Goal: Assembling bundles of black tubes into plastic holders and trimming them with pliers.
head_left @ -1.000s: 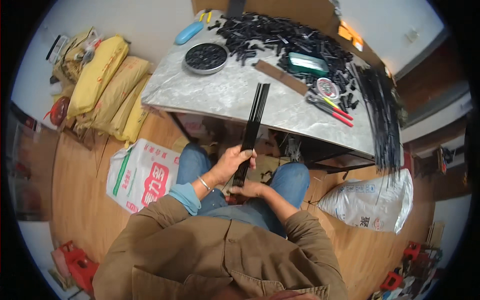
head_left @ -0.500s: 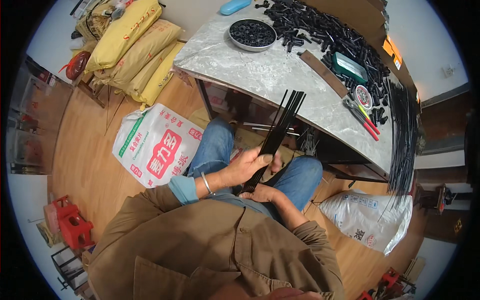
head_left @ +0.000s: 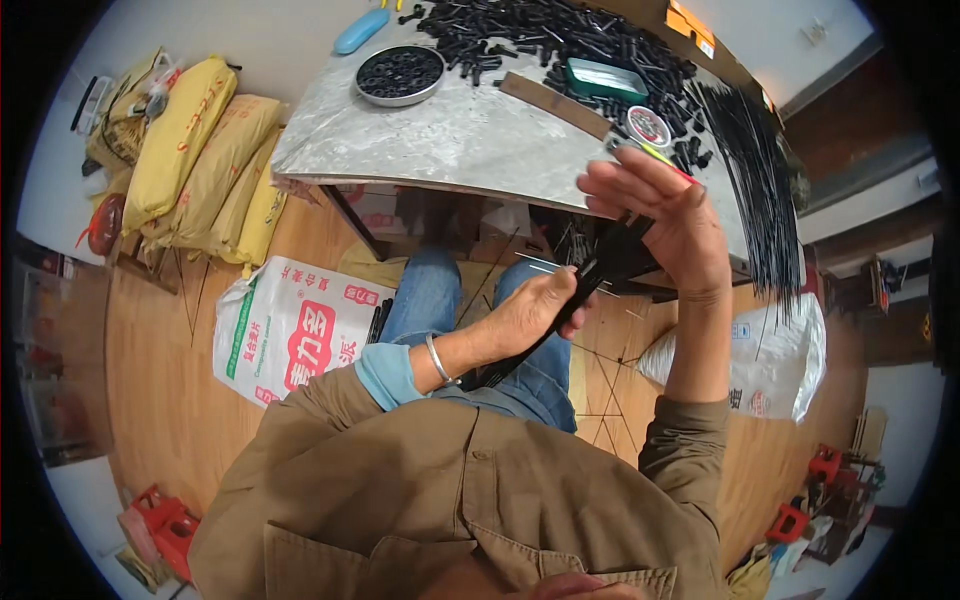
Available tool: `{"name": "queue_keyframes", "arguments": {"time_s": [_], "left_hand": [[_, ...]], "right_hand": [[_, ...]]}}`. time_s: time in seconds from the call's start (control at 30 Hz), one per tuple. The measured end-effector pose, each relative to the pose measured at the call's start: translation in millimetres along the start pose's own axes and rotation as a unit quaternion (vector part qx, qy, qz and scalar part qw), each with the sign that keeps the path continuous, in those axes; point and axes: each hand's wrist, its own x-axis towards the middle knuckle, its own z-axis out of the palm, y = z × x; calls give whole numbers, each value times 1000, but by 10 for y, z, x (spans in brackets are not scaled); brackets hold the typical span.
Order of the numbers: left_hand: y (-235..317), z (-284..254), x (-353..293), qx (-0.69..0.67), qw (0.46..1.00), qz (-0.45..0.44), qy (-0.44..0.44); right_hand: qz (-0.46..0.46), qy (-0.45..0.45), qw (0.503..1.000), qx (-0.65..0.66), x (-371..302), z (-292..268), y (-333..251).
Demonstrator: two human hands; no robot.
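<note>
My left hand point(head_left: 535, 315) is closed around a bundle of thin black rods point(head_left: 612, 252) over my lap, its thumb lying along the top. The bundle slants from my lap up to the right. At its upper end my right hand point(head_left: 672, 215) is raised, fingers stretched out, with the palm at or very close to the rod tips. Whether the palm touches them I cannot tell. Behind the right hand, pliers with red and yellow-green handles point(head_left: 655, 155) lie partly hidden on the marbled grey table point(head_left: 450, 150).
On the table are a heap of black tubular parts point(head_left: 560, 30), a round tray of black rings point(head_left: 400, 75), a brown bar point(head_left: 555, 105), a green box point(head_left: 605, 80) and a small round dish point(head_left: 648, 127). Long black rods point(head_left: 755, 190) overhang its right edge. Sacks point(head_left: 185, 150) stand left.
My right hand has risen from the bundle's lower end to its upper end and opened. The bundle has tilted more to the right, still in my left hand. The view has turned rightward.
</note>
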Motion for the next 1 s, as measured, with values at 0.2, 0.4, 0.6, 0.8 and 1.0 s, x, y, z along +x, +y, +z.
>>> {"name": "queue_keyframes", "arguments": {"time_s": [0.2, 0.4, 0.6, 0.8, 1.0], "left_hand": [[-6, -73, 17, -85, 988, -63, 116], [10, 14, -121, -51, 990, -45, 122], [36, 12, -134, -38, 990, -53, 122], [48, 19, -108, -40, 990, -53, 128], [28, 7, -121, -56, 986, -45, 152]], "right_hand": [[-12, -72, 992, -101, -343, 400, -358], [104, 40, 915, -389, -388, 60, 225], [159, 25, 860, -484, -447, -25, 319], [190, 19, 898, -396, -464, -52, 364], [174, -1, 875, -451, -383, -89, 348]]}}
